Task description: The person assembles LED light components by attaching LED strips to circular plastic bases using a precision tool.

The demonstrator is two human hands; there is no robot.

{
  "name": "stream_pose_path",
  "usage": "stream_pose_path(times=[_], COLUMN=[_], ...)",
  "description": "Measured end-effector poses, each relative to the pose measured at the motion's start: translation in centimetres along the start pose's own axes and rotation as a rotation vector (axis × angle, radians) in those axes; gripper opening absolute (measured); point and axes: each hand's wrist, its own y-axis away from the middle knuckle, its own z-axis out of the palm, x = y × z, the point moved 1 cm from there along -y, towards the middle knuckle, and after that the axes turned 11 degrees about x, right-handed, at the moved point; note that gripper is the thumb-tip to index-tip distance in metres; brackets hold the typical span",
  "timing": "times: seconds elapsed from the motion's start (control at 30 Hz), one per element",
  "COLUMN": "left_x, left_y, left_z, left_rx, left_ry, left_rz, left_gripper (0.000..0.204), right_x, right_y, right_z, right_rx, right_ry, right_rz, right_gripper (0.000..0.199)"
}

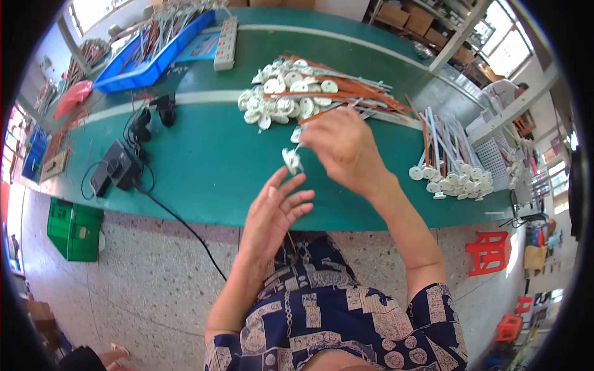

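- Your right hand (343,148) had its fingertips pinched together on a small white disc part (291,159), which hung just above the green table (204,161), near its front edge.
- Your left hand (272,210) was spread open below it, fingers apart and holding nothing, its tips just short of the disc.
- A thin wire seemed to run from the disc up into your pinch; it was too fine to make out for sure.
- The hold was a light fingertip one, so the disc could have slipped, and since it hung close to the table's edge it might have fallen to the floor.
- The loose pile of white discs and orange wires (309,93) lay just behind your right hand; a careless sweep of the wrist could have tangled or scattered it.
- A second bundle with white rods (448,167) lay well apart to your right, fanned out and unsecured.
- The blue tray (151,59) at the far left held long thin pieces, too small to tell apart.
- The green crate (74,229) stood on the floor to your left; its contents could not be seen.
- A black cable (179,222) drooped off the table near your left arm and could have been snagged.
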Motion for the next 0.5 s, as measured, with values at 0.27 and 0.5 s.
stream_pose_path(times=[0.27,0.5], left_x=[0.7,0.1], left_y=[1.1,1.6], left_z=[-2.3,-3.0], left_rx=[0.03,0.045], left_ry=[-0.044,-0.035], left_rz=[-0.079,-0.08], left_gripper=[0.052,0.045], right_x=[-4.7,-5.3], right_y=[5.8,10.1], right_z=[1.2,0.4], right_rx=[-0.011,0.034], right_ry=[-0.066,-0.383], right_rz=[0.087,0.841], right_gripper=[0.025,0.021])
